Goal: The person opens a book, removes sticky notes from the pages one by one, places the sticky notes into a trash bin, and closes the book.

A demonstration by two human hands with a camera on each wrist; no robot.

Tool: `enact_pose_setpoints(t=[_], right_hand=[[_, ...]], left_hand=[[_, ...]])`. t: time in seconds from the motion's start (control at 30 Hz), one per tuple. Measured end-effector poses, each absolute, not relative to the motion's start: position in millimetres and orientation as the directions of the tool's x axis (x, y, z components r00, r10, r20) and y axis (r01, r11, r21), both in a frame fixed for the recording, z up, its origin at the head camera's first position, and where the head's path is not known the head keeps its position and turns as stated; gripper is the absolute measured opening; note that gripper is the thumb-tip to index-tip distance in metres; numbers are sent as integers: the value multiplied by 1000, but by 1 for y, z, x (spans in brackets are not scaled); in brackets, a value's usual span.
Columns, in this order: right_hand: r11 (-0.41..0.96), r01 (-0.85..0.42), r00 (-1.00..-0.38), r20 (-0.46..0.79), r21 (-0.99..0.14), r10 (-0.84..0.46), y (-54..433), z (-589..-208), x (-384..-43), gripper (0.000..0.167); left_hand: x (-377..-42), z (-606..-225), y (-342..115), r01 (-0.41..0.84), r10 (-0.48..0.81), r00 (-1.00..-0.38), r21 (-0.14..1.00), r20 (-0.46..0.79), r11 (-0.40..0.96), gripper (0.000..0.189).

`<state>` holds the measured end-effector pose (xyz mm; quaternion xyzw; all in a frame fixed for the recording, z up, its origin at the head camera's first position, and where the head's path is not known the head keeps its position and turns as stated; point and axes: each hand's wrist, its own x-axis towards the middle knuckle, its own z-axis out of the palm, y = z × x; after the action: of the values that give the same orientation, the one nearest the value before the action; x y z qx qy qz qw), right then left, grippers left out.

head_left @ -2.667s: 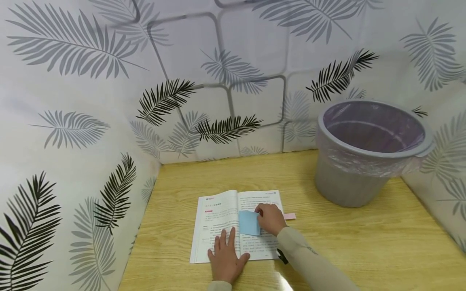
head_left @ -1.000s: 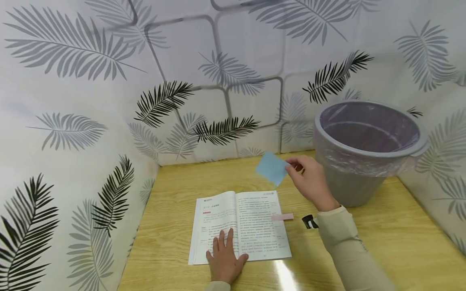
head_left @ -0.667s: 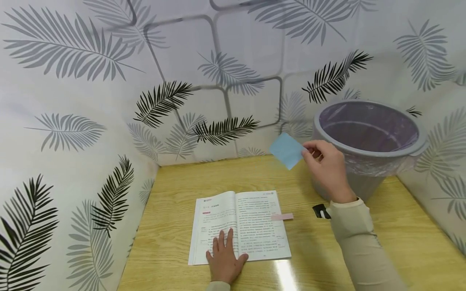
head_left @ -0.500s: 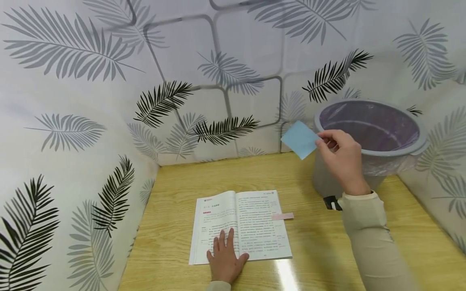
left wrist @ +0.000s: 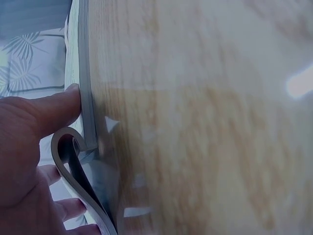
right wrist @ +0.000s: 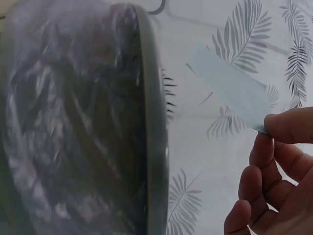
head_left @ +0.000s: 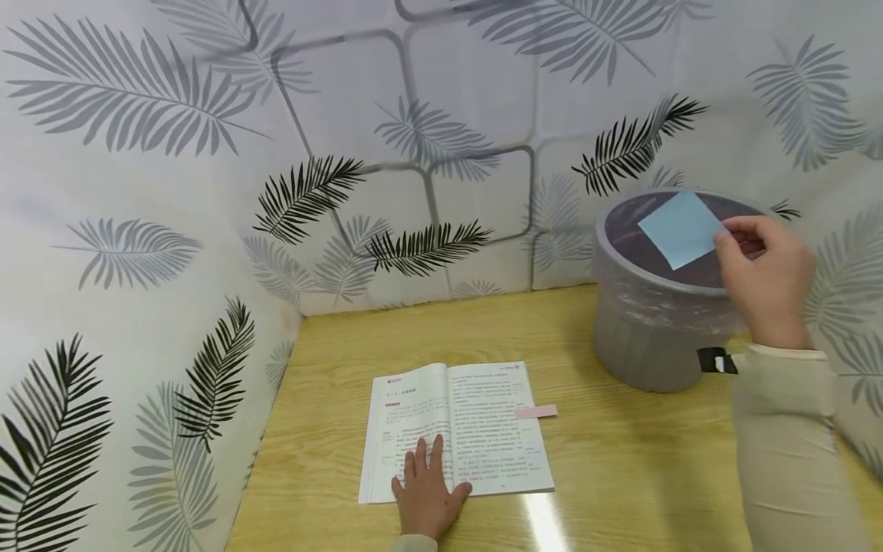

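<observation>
Between thumb and forefinger, my right hand (head_left: pixel 771 272) pinches a light blue sticky note (head_left: pixel 681 230) by one corner. In the head view the note overlaps the mouth of the grey trash can (head_left: pixel 641 356). The right wrist view shows the note (right wrist: pixel 232 90) held up beside the can's rim (right wrist: pixel 155 122), with thumb and fingertip on its corner. My left hand (head_left: pixel 428 491) lies with fingers spread on the lower part of an open book (head_left: pixel 493 429). From the left wrist, thumb and fingers (left wrist: pixel 54 110) rest at the book's curved page edge (left wrist: pixel 85 73).
A pink paper tab (head_left: pixel 536 412) sticks out from the book's right page. A clear purplish liner (head_left: pixel 662 299) covers the can's rim. Leaf-patterned cloth (head_left: pixel 414 92) hangs behind and at both sides of the wooden table (head_left: pixel 331 337).
My right hand has peeled the blue sticky note off the book page and carried it up and right to the can. The left hand has stayed on the book.
</observation>
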<state>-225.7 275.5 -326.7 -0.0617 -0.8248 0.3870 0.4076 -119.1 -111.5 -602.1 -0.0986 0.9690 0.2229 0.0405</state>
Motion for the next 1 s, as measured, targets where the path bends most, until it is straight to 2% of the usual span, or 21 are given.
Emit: enact_pose_setpoints(t=[0.23, 0.53, 1.0], right_hand=[[692, -98, -685, 553, -715, 474, 295, -338, -225, 31], [703, -74, -716, 528, -708, 457, 304, -350, -227, 30], [766, -99, -718, 579, -635, 387, 305, -361, -228, 27]], left_hand=[[-119, -601, -112, -218, -181, -975, 431, -126, 876, 89], [-118, -601, -111, -210, -172, -977, 435, -127, 875, 89], [-118, -600, -110, -214, -175, -976, 434, -128, 875, 88]])
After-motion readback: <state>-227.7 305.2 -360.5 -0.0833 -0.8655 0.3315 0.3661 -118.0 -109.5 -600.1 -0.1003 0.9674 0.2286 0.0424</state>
